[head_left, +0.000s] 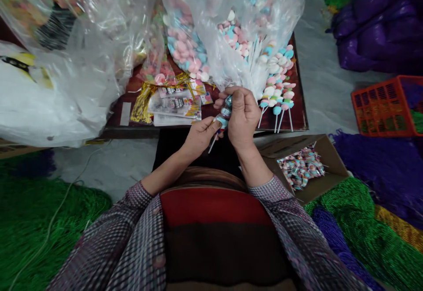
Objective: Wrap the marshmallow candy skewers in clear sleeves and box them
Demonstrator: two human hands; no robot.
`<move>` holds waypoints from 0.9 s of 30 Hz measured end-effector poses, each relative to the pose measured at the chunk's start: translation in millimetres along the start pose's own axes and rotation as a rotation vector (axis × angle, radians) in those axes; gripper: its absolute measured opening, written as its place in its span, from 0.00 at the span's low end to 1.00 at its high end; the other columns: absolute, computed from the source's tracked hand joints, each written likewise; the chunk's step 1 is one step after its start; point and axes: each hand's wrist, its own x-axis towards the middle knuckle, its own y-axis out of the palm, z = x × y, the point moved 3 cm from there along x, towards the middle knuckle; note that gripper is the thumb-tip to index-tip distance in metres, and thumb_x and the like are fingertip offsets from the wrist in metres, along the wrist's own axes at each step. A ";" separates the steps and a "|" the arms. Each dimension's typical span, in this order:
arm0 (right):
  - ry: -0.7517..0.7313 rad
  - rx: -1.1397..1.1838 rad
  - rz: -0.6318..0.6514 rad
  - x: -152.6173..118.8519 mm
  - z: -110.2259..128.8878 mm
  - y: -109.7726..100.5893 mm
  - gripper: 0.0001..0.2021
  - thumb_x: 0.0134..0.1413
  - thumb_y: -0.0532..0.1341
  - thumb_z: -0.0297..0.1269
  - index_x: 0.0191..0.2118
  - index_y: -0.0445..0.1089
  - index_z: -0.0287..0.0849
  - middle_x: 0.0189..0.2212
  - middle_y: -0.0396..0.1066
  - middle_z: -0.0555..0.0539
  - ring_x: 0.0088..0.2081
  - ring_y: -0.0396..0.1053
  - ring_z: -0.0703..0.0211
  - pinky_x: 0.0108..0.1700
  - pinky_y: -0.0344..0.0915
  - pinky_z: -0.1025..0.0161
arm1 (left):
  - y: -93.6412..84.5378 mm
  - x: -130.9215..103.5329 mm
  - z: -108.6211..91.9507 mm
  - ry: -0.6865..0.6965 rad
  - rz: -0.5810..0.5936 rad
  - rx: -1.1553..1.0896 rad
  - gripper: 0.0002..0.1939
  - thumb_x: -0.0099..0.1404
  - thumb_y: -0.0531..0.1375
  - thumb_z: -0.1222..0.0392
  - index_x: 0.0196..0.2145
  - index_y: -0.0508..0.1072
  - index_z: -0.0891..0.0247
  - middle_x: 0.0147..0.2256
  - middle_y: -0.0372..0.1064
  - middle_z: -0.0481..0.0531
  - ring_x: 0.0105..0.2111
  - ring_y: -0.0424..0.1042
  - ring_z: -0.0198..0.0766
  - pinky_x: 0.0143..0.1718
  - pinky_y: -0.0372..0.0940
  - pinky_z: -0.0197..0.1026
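Observation:
In front of my body, over the table's near edge, both hands hold a candy skewer point(226, 112) in a clear shiny wrapper. My left hand point(200, 136) pinches its lower end, where a white stick points down toward me. My right hand point(243, 117) is closed around the upper end, thumb and fingers together; part of the candy is hidden behind it. Left of the hands lie printed clear packets point(176, 106) and a bunch of gold twist ties point(145, 106). To the right, several unwrapped candy skewers point(279, 88) lie with their sticks toward me.
Large clear bags of pink, blue and white candies point(188, 44) stand at the back of the dark table point(300, 106). A white plastic bag point(49, 101) covers the left side. Below right, a cardboard box point(333, 163) holds wrapped skewers. An orange crate point(380, 114) stands farther right.

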 end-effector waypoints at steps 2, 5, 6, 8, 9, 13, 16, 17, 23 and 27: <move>-0.025 -0.026 -0.015 0.4 -6.1 1.9 0.25 0.66 0.48 0.66 0.48 0.68 0.53 0.39 0.72 0.47 0.40 0.78 0.59 0.35 0.76 0.60 | -1.5 2.7 -1.6 0.009 -0.018 -0.004 0.28 0.61 0.62 0.29 0.28 0.71 0.59 0.23 0.70 0.45 0.23 0.66 0.31 0.28 0.63 0.37; -0.034 0.027 -0.019 11.6 -13.4 -2.3 0.24 0.66 0.48 0.66 0.48 0.67 0.53 0.39 0.71 0.47 0.39 0.78 0.57 0.34 0.75 0.59 | -4.4 6.1 -6.7 0.019 0.033 0.076 0.29 0.61 0.61 0.28 0.28 0.71 0.60 0.22 0.69 0.45 0.23 0.67 0.31 0.28 0.62 0.36; -0.025 0.086 -0.038 17.0 -14.9 -5.5 0.22 0.66 0.50 0.64 0.47 0.67 0.53 0.37 0.71 0.48 0.36 0.77 0.58 0.33 0.75 0.59 | -5.7 6.3 -8.5 0.019 0.052 0.111 0.29 0.61 0.61 0.28 0.28 0.71 0.60 0.22 0.69 0.45 0.23 0.67 0.31 0.27 0.61 0.36; -0.001 0.220 -0.090 27.0 -16.9 -12.1 0.16 0.65 0.56 0.58 0.44 0.67 0.51 0.33 0.70 0.50 0.30 0.74 0.62 0.31 0.73 0.61 | -8.9 5.0 -11.7 0.013 0.072 0.163 0.29 0.62 0.61 0.29 0.28 0.70 0.61 0.22 0.67 0.45 0.22 0.65 0.30 0.25 0.58 0.36; 0.009 0.263 -0.106 30.5 -17.6 -14.4 0.15 0.65 0.58 0.55 0.43 0.67 0.50 0.32 0.69 0.50 0.28 0.72 0.63 0.30 0.73 0.61 | -10.2 3.7 -13.0 0.005 0.088 0.172 0.29 0.63 0.61 0.30 0.27 0.70 0.61 0.21 0.66 0.44 0.22 0.63 0.30 0.24 0.57 0.36; 0.065 0.189 -0.076 31.2 -21.6 -13.1 0.18 0.66 0.56 0.59 0.47 0.65 0.52 0.35 0.70 0.48 0.32 0.76 0.58 0.33 0.77 0.57 | -11.5 -1.3 -15.0 -0.064 0.234 0.058 0.27 0.61 0.65 0.33 0.29 0.70 0.61 0.24 0.67 0.45 0.25 0.65 0.30 0.28 0.62 0.35; 0.073 0.140 -0.028 24.7 -22.1 -6.8 0.20 0.66 0.53 0.63 0.49 0.65 0.53 0.37 0.72 0.46 0.42 0.79 0.52 0.37 0.79 0.54 | -10.9 -0.3 -13.3 -0.110 0.316 -0.016 0.25 0.60 0.67 0.35 0.35 0.71 0.61 0.29 0.72 0.47 0.29 0.70 0.31 0.32 0.65 0.35; 0.071 0.150 -0.010 22.9 -21.2 -5.2 0.20 0.66 0.54 0.63 0.50 0.64 0.54 0.38 0.73 0.46 0.45 0.80 0.50 0.38 0.80 0.54 | -10.8 0.9 -12.2 -0.111 0.324 -0.010 0.24 0.60 0.67 0.36 0.35 0.70 0.61 0.29 0.72 0.47 0.29 0.70 0.31 0.32 0.66 0.35; 0.098 0.174 0.087 14.2 -10.9 -7.8 0.25 0.64 0.56 0.64 0.57 0.64 0.54 0.46 0.76 0.45 0.53 0.78 0.48 0.44 0.80 0.50 | -9.4 1.5 -2.5 -0.094 0.213 0.038 0.22 0.64 0.65 0.37 0.34 0.68 0.60 0.29 0.75 0.48 0.28 0.72 0.31 0.30 0.66 0.36; 0.084 0.147 0.124 6.2 -9.8 -10.2 0.21 0.64 0.58 0.62 0.51 0.69 0.54 0.47 0.77 0.47 0.50 0.79 0.53 0.47 0.79 0.51 | -0.3 -6.8 6.1 -0.159 0.246 -0.112 0.24 0.65 0.62 0.34 0.38 0.65 0.59 0.25 0.72 0.44 0.23 0.71 0.31 0.28 0.65 0.36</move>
